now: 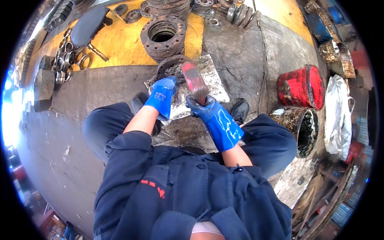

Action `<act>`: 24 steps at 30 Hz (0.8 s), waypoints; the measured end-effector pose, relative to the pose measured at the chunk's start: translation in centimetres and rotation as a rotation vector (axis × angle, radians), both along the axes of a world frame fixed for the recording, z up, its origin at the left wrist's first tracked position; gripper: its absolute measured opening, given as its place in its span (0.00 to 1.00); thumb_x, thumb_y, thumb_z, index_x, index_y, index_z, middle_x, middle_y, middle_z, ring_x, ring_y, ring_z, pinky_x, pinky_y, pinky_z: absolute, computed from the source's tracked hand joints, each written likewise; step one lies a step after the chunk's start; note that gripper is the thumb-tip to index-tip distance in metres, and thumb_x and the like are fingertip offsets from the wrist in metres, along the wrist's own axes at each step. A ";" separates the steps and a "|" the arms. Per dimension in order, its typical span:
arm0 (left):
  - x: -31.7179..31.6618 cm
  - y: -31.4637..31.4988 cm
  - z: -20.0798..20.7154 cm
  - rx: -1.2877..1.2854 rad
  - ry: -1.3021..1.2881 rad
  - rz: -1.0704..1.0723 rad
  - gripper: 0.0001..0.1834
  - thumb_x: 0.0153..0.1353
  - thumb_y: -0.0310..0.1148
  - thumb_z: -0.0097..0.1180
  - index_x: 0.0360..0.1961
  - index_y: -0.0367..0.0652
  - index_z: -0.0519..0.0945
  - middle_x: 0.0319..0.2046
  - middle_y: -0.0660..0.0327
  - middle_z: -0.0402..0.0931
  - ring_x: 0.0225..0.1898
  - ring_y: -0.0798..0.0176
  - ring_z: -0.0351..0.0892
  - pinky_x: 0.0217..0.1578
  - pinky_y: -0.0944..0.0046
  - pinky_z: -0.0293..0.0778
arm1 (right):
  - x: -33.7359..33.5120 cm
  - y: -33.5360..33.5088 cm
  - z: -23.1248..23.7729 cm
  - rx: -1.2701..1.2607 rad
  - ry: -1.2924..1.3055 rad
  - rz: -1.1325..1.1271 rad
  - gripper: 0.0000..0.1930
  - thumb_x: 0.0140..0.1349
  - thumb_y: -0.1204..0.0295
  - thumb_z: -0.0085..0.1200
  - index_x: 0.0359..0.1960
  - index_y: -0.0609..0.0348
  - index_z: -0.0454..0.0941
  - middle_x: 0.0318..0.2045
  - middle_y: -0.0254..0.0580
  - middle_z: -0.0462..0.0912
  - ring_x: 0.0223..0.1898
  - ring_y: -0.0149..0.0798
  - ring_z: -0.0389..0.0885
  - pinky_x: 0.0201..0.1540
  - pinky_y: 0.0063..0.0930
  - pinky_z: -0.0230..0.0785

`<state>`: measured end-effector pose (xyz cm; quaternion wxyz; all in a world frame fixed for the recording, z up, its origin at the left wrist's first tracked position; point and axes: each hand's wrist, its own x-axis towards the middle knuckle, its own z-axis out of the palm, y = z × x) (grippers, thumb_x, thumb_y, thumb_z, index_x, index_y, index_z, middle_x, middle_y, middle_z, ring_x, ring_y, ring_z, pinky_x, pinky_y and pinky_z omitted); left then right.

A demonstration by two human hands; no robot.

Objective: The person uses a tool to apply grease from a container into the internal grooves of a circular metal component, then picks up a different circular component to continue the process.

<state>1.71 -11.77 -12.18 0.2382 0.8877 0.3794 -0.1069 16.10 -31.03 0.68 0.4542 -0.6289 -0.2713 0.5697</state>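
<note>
My left hand (163, 93), in a blue rubber glove, grips the near edge of a dark, rusty flange (173, 65); its fingertips are partly hidden. The flange rests over a pale, stained board (214, 78) on the ground between my feet. My right hand (207, 107), gloved the same way, is closed around the lower end of a blunt red-and-grey tool (193, 78). That tool points up and away, just right of the flange. Motion blurs it, so its exact kind cannot be made out.
A stack of rusty flanges (163, 38) stands just beyond the board. Metal rings (66, 60) and a dark padded seat (89, 26) are at far left. To the right are a red bucket (294, 86), a grimy drum lying open (298, 128) and a white sack (337, 116).
</note>
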 end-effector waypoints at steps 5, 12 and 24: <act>0.5 -0.1 1.6 -0.038 0.139 0.018 0.19 0.65 0.37 0.50 0.55 0.48 0.80 0.57 0.50 0.79 0.55 0.44 0.80 0.55 0.45 0.75 | -0.7 -0.5 -7.6 -0.356 -0.088 0.055 0.20 0.64 0.51 0.60 0.30 0.58 0.82 0.16 0.34 0.76 0.17 0.28 0.71 0.22 0.26 0.62; 1.1 -0.6 2.7 -0.138 0.139 0.078 0.18 0.68 0.37 0.47 0.54 0.48 0.80 0.57 0.51 0.79 0.56 0.45 0.80 0.57 0.47 0.75 | -0.6 0.7 -0.5 -0.104 -0.091 0.046 0.15 0.65 0.56 0.61 0.34 0.55 0.82 0.20 0.32 0.80 0.19 0.28 0.74 0.24 0.26 0.65; -0.4 -0.4 0.8 -0.215 0.062 0.213 0.23 0.67 0.44 0.50 0.62 0.57 0.77 0.61 0.55 0.77 0.62 0.49 0.76 0.61 0.49 0.72 | -1.6 0.8 -0.3 -0.114 -0.101 0.192 0.17 0.65 0.53 0.60 0.32 0.55 0.80 0.18 0.32 0.77 0.19 0.28 0.73 0.25 0.25 0.65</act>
